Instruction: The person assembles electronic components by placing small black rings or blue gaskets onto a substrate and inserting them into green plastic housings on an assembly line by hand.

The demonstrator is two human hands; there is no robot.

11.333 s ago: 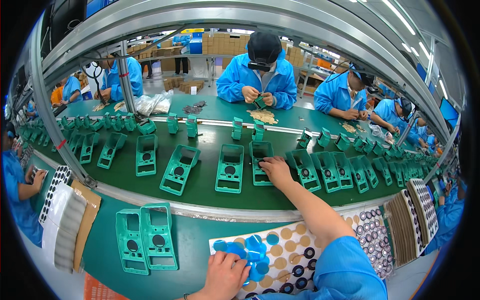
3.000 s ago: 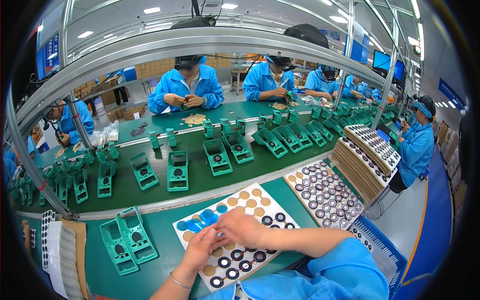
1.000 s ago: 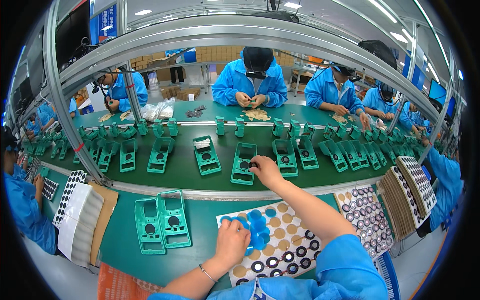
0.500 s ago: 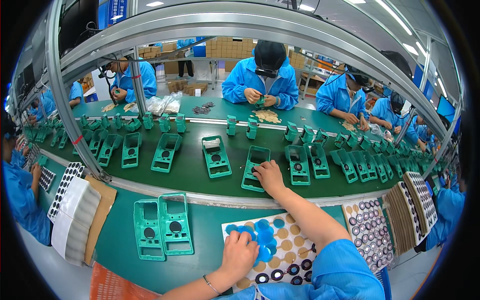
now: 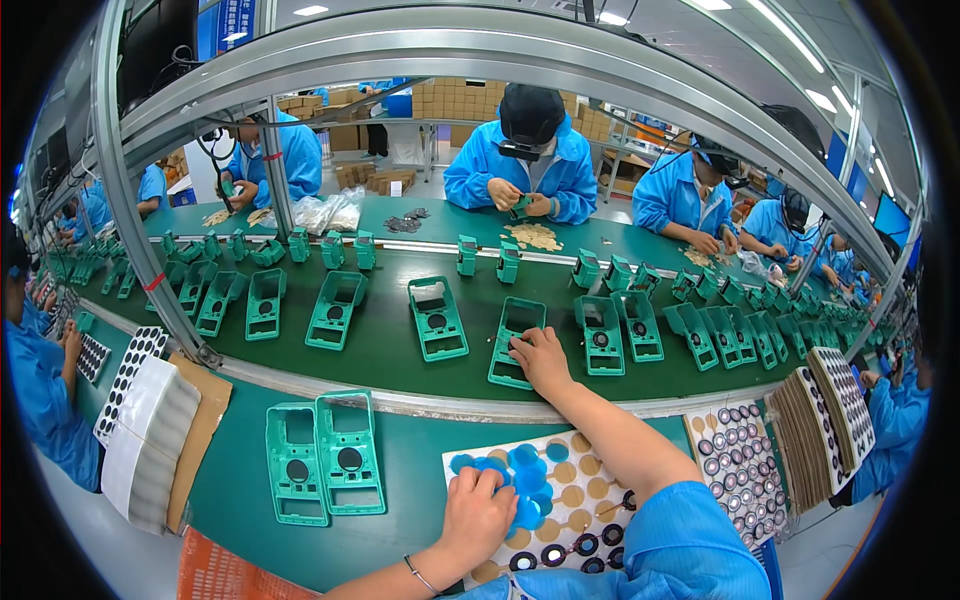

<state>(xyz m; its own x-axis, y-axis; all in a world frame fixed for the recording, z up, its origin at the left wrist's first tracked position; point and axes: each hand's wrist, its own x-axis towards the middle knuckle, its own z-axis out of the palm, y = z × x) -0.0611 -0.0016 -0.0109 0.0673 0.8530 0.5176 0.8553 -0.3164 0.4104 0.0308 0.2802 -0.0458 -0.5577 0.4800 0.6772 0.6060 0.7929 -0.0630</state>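
Observation:
My right hand (image 5: 543, 362) reaches onto the belt, its bent fingers pressed down into the middle of a green plastic housing (image 5: 523, 312). Whatever lies under those fingertips is hidden. Lower down, my left hand (image 5: 478, 515) has its fingers curled onto a pile of thin blue discs (image 5: 532, 480), with the edge of a disc at its fingertips. The pile lies on a white sheet (image 5: 458, 457) with tan round stickers (image 5: 578, 520) and black ring-shaped parts (image 5: 586, 545). Two green housings (image 5: 348, 415), each with a black round part (image 5: 349, 459), stand side by side to the left.
Rows of green housings (image 5: 437, 318) cover the green belt (image 5: 390, 370). A sheet of ring-shaped parts (image 5: 738, 460) and stacked trays (image 5: 800, 430) are at right. Stacked white sheets (image 5: 150, 430) and an orange basket (image 5: 235, 570) stand left. Co-workers (image 5: 525, 160) sit opposite, behind a metal frame (image 5: 480, 55).
The housings on the belt have shifted slightly right and nearer. My right hand has moved down a little with its housing, and the dark round part seen at its fingertips is now covered.

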